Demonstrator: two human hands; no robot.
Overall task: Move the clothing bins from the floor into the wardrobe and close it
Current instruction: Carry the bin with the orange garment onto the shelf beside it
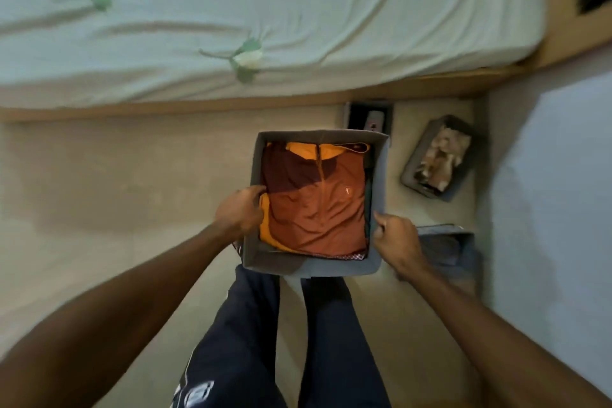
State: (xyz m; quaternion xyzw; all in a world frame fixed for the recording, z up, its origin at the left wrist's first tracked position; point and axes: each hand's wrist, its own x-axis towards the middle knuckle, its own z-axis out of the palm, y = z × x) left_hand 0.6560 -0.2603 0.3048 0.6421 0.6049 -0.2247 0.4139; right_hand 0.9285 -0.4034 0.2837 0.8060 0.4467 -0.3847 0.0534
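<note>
Both hands clamp grey bin [379, 175] between them: left hand [240, 210], right hand [395, 235], apparently lifted.

A bin [316, 263] lies before the bed [265, 10], three more bins behind and right of it.

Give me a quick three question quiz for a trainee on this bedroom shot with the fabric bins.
1. True or false: both hands grip the grey bin holding the orange jacket.
2. How many other bins sit on the floor?
A. one B. three C. five
3. Fill in: the left hand holds the bin's ___ wall.

Key
1. True; the right hand grips the opposite wall.
2. B: the far bin, the tilted bin and the near bin.
3. Left.
</note>
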